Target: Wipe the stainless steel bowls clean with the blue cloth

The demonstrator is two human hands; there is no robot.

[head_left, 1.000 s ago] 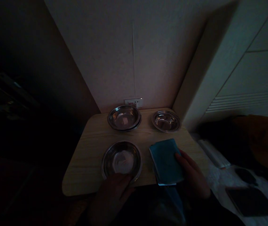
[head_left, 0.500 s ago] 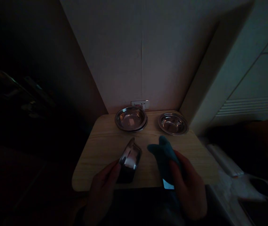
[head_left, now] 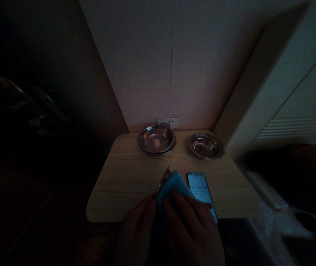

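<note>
My left hand (head_left: 137, 225) is closed on the near edge of a shiny metal bowl (head_left: 163, 178), held tilted almost edge-on above the front of the table. Most of the bowl is hidden behind the blue cloth (head_left: 174, 184). My right hand (head_left: 192, 229) presses that cloth against the bowl, its fingers bent over the fabric. Just right of the cloth lies a phone (head_left: 199, 186) with a lit timer screen, partly covered by my right hand.
Steel bowls (head_left: 158, 140) are stacked at the back left of the wooden table (head_left: 116, 184), and more steel bowls (head_left: 206, 146) stand at the back right. Behind them is a wall with a socket (head_left: 167, 122). The room is dim.
My right hand has brought the blue cloth left onto the metal bowl, uncovering the phone. My left hand has shifted right and turned the bowl edge-on.
</note>
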